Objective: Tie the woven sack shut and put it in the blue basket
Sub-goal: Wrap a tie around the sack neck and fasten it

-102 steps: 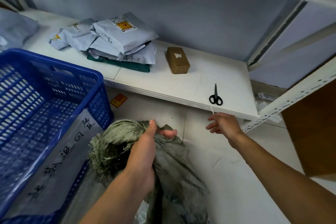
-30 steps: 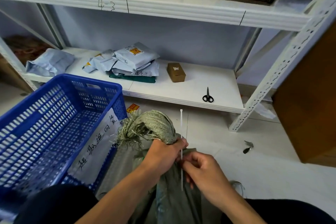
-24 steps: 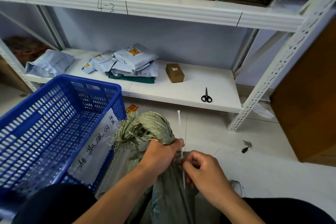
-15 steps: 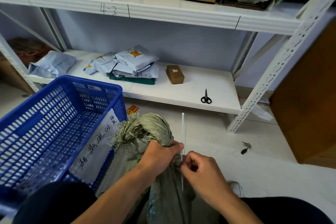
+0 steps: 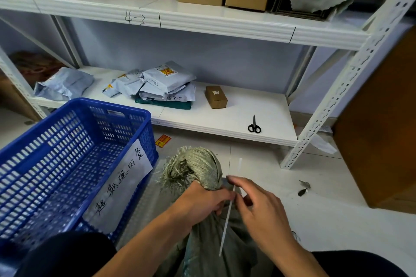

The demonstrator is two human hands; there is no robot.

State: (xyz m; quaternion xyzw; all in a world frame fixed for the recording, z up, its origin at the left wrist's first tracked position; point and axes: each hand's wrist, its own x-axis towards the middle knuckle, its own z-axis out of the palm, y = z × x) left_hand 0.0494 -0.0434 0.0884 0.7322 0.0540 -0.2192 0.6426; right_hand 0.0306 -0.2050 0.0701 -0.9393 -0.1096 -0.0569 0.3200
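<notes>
Sack (image 5: 198,164) neck clenched in left hand (image 5: 202,203); right hand (image 5: 261,209) loosely open, tie (image 5: 227,216) grip unclear.

Left hand (image 5: 202,206) clenched, right hand (image 5: 263,211) half-open

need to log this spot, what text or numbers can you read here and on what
"4-3": handwritten on the upper shelf edge.
Handwritten Chinese characters on the white paper on the blue basket: not surely legible.
Labels on the grey mailers and the floor sticker: too small.
</notes>
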